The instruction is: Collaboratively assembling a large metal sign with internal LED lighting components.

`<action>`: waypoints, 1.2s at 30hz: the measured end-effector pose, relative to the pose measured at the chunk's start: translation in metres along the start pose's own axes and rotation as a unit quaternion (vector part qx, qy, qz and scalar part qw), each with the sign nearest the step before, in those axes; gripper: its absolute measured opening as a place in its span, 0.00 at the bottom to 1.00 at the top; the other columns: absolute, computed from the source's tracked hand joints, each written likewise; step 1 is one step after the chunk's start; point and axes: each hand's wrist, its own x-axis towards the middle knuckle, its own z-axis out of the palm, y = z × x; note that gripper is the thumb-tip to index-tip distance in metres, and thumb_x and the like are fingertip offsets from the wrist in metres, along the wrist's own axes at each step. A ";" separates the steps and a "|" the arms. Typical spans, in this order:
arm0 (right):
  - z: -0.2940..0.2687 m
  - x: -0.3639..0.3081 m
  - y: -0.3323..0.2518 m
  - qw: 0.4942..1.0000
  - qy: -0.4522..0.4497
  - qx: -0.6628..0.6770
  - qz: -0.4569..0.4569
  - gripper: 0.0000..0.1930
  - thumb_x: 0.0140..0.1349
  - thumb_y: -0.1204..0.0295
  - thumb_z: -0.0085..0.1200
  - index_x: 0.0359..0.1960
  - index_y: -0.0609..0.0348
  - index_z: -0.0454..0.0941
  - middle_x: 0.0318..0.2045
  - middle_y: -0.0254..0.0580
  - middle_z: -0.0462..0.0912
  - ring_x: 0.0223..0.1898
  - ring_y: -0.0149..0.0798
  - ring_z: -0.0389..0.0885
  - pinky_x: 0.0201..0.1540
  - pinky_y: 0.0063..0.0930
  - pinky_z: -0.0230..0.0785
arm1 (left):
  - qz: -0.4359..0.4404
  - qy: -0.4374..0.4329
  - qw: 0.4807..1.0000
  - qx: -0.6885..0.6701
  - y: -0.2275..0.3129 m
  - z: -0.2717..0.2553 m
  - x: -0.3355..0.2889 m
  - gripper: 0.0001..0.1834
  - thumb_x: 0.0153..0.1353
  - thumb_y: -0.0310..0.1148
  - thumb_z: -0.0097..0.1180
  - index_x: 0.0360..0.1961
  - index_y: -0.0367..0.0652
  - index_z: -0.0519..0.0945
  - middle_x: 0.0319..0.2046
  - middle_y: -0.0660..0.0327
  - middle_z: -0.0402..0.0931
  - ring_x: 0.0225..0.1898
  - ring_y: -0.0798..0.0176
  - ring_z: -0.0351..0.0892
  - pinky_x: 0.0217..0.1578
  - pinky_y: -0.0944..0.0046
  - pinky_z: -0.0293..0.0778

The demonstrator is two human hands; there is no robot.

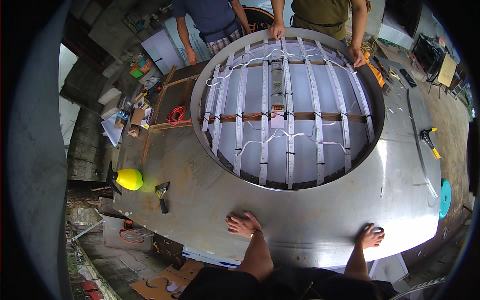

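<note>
My left hand [243, 224] rests on the bare metal tabletop [210, 200], its fingers spread and holding nothing. Further right, my right hand [371, 237] is on the same sheet, its fingers curled around something small and roundish that I cannot make out. Beyond both hands lies a large round metal frame [286, 187]. Inside it run several white LED strips [290, 155] tied across wooden bars [300, 116] with black ties. A slim metal power supply [277, 85] sits in the middle, and white wires [262, 141] link the strips.
Two people stand at the far side; one has both hands [276, 31] on the frame's rim. A yellow spray bottle [129, 179] and a scraper [162, 197] lie left, coiled red wire [176, 115] behind them. A yellow-black tool [429, 142] and metal strip [422, 145] are right.
</note>
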 end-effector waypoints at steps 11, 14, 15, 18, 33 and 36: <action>-0.004 0.000 -0.003 1.000 0.001 -0.007 -0.003 0.39 0.56 0.34 0.36 0.56 0.54 0.64 0.53 0.46 0.67 0.54 0.49 0.65 0.54 0.48 0.53 | 0.000 -0.006 1.000 -0.007 0.002 -0.004 -0.001 0.30 0.57 0.53 0.42 0.54 0.42 0.65 0.57 0.50 0.61 0.62 0.50 0.56 0.60 0.36 0.46; -0.001 0.001 0.000 1.000 0.007 -0.006 -0.003 0.40 0.56 0.32 0.32 0.56 0.53 0.64 0.52 0.47 0.68 0.54 0.49 0.65 0.55 0.48 0.53 | 0.001 -0.007 1.000 -0.007 0.003 -0.004 -0.002 0.30 0.57 0.53 0.42 0.54 0.42 0.65 0.57 0.50 0.61 0.62 0.50 0.56 0.60 0.36 0.46; 0.001 0.001 0.000 1.000 0.006 -0.006 -0.002 0.40 0.56 0.32 0.32 0.56 0.53 0.64 0.52 0.47 0.68 0.54 0.49 0.65 0.55 0.48 0.53 | 0.000 -0.008 1.000 -0.006 0.002 -0.003 -0.002 0.30 0.57 0.53 0.42 0.54 0.42 0.65 0.57 0.50 0.61 0.62 0.50 0.56 0.60 0.36 0.46; 0.003 0.000 0.001 1.000 0.023 0.000 -0.009 0.39 0.57 0.33 0.33 0.56 0.53 0.64 0.52 0.46 0.68 0.54 0.49 0.65 0.54 0.48 0.53 | 0.000 0.000 1.000 0.002 0.001 -0.001 -0.002 0.30 0.58 0.54 0.41 0.54 0.42 0.65 0.57 0.50 0.61 0.62 0.50 0.56 0.60 0.36 0.46; -0.013 -0.001 -0.006 1.000 0.006 0.015 0.005 0.34 0.57 0.39 0.38 0.55 0.53 0.64 0.52 0.46 0.68 0.54 0.49 0.65 0.54 0.48 0.54 | 0.009 0.005 1.000 0.011 0.004 0.000 -0.003 0.30 0.59 0.54 0.40 0.53 0.42 0.66 0.57 0.50 0.61 0.62 0.50 0.56 0.59 0.37 0.47; -0.004 -0.002 -0.005 0.998 0.049 0.024 -0.008 0.33 0.57 0.41 0.42 0.55 0.52 0.63 0.53 0.48 0.66 0.56 0.51 0.63 0.58 0.50 0.51 | 0.004 -0.007 1.000 0.016 0.002 -0.003 -0.002 0.31 0.58 0.54 0.40 0.54 0.41 0.65 0.57 0.49 0.61 0.62 0.49 0.56 0.60 0.37 0.47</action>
